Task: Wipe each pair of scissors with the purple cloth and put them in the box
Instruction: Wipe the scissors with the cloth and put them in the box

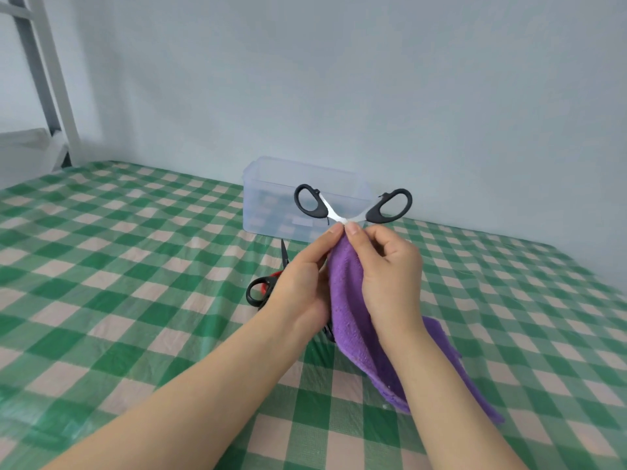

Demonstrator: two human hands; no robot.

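Two bare hands met at the middle of the frame over a pair of black-handled steel scissors. The left hand and right hand each pinched just below the pivot, their fingertips pressed together against the top fold of a purple fleecy cloth. The scissors stood nearly upright, with their long axis running up the frame. The two oval handle loops were splayed wide above the fingers, and the blades pointed down, hidden inside the cloth. The rest of the cloth hung down toward the lower right and trailed onto the worktop, which was covered in a glossy, wrinkled green-and-cream checked sheet.

A clear plastic box, rectangular, lidless and thin-walled, sat directly behind the handles against the pale wall. It was near the hands, and neither hand was clearly closer to it. Any drop-off would probably have gone forward and slightly up from the fingers, handles first.

A second pair, the red-and-black scissors, lay flat on the worktop just left of the left wrist, with its point aimed toward the box. The handles looked like matt moulded plastic, the shanks were bright smooth metal, and the cloth was soft and nubbly.
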